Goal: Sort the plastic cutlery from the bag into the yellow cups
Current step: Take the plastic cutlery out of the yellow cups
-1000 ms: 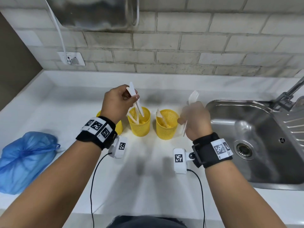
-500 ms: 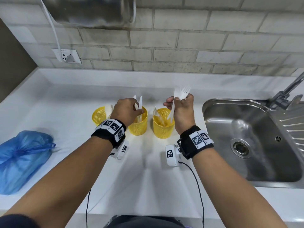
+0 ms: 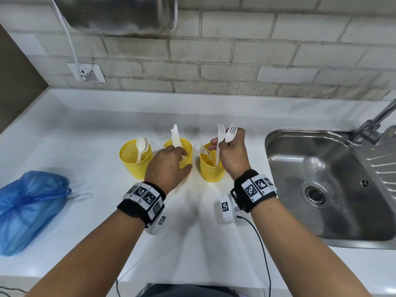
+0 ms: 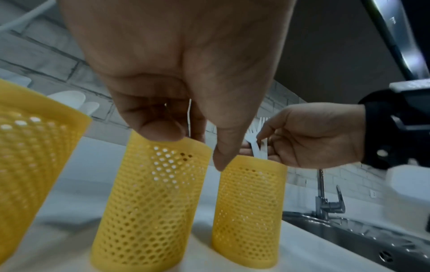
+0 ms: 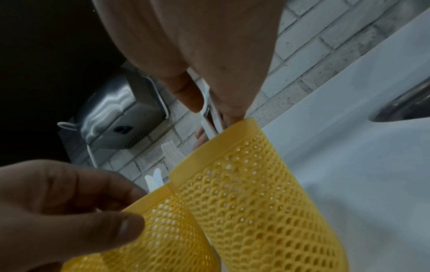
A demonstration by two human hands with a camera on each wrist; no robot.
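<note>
Three yellow mesh cups stand in a row: the left cup (image 3: 134,161) holds white spoons (image 3: 141,146), then come the middle cup (image 3: 186,152) and the right cup (image 3: 211,170). My left hand (image 3: 169,166) hovers over the middle cup (image 4: 151,202) and pinches white knives (image 3: 175,136) that stand in it. My right hand (image 3: 232,154) grips two white forks (image 3: 225,133), their handles (image 5: 209,119) dipping into the right cup (image 5: 256,202), where another fork (image 5: 172,152) stands. The blue bag (image 3: 27,206) lies knotted at the far left.
A steel sink (image 3: 321,168) with a tap (image 3: 375,121) lies right of the cups. The brick wall behind carries a socket (image 3: 87,72) and a steel dryer (image 3: 117,13). White counter (image 3: 192,243) stretches between the cups and me.
My right hand moved left over the right cup and lowered the forks' handles into it. My left hand came down with the knives into the middle cup, uncovering the left cup.
</note>
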